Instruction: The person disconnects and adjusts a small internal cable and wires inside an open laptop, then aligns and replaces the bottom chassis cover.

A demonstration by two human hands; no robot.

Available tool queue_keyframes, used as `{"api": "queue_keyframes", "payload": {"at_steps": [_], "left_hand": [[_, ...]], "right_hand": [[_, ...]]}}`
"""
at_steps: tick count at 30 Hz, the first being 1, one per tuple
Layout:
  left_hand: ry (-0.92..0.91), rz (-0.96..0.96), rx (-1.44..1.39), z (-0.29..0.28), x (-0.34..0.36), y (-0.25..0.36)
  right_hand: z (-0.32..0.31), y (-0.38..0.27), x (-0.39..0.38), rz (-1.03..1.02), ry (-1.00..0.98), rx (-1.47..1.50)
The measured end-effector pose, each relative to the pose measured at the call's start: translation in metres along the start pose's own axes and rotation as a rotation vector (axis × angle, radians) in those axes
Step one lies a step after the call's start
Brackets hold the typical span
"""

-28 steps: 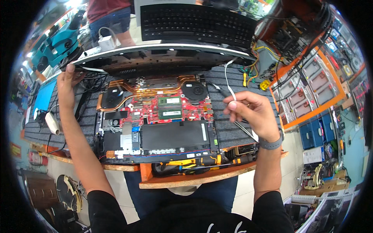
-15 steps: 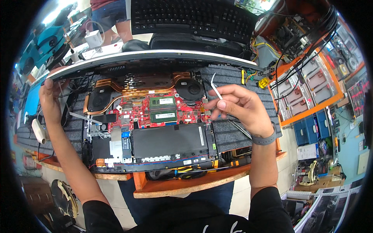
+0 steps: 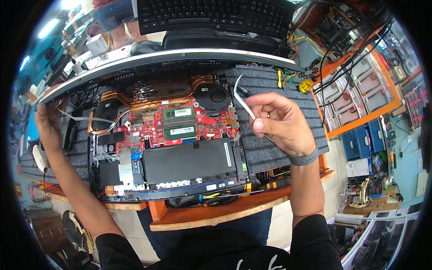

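Note:
An opened laptop base [image 3: 189, 162] lies on a grey ribbed mat [image 3: 283, 148], showing its red circuit board [image 3: 148, 135], copper heat pipes, two fans and a black battery. Behind it stands a long dark panel [image 3: 180, 57] with a silver edge. My left hand [image 3: 48, 123] grips that panel's left end, thumb on the near side. My right hand [image 3: 281, 126], right of the base, pinches a curved white strip [image 3: 242, 101] between thumb and fingers; the strip's free end points up toward the panel. A dark pointed tool [image 3: 243, 91] lies partly hidden behind that hand.
A black keyboard [image 3: 211, 15], a white charger [image 3: 96, 44] and a person's legs [image 3: 108, 11] are beyond the panel. At right are cables, an orange-framed compartment case [image 3: 360, 94] and blue drawers [image 3: 362, 141]. An orange drawer [image 3: 234, 216] with tools juts out below the mat.
My left hand has moved left and down, the panel's end with it. My right hand has shifted slightly left, and the white strip's top end now sits lower, away from the panel's edge.

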State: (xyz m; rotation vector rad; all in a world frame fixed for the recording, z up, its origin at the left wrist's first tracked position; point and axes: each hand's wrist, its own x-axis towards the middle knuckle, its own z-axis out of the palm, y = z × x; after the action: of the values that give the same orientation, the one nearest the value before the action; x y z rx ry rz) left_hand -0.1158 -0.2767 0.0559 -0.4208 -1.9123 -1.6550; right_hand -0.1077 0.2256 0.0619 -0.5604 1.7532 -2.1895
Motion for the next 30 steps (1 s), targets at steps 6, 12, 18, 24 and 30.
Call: {"api": "queue_keyframes", "payload": {"at_steps": [6, 12, 18, 24, 30], "left_hand": [[-0.027, 0.001, 0.043, 0.008, 0.000, 0.006], [-0.027, 0.033, 0.112, 0.004, -0.001, 0.004], [-0.056, 0.033, 0.120, 0.003, 0.000, 0.004], [-0.036, 0.015, 0.103, 0.000, -0.001, 0.003], [-0.055, 0.023, 0.131, 0.003, 0.000, 0.006]], "right_hand": [[-0.001, -0.001, -0.004, -0.089, 0.012, -0.008], [0.002, -0.013, -0.010, -0.088, -0.194, -0.195], [0.004, -0.014, -0.011, -0.123, -0.221, -0.145], [0.007, -0.013, -0.012, -0.101, -0.195, -0.082], [0.004, -0.011, -0.012, -0.100, -0.148, -0.110]]}}
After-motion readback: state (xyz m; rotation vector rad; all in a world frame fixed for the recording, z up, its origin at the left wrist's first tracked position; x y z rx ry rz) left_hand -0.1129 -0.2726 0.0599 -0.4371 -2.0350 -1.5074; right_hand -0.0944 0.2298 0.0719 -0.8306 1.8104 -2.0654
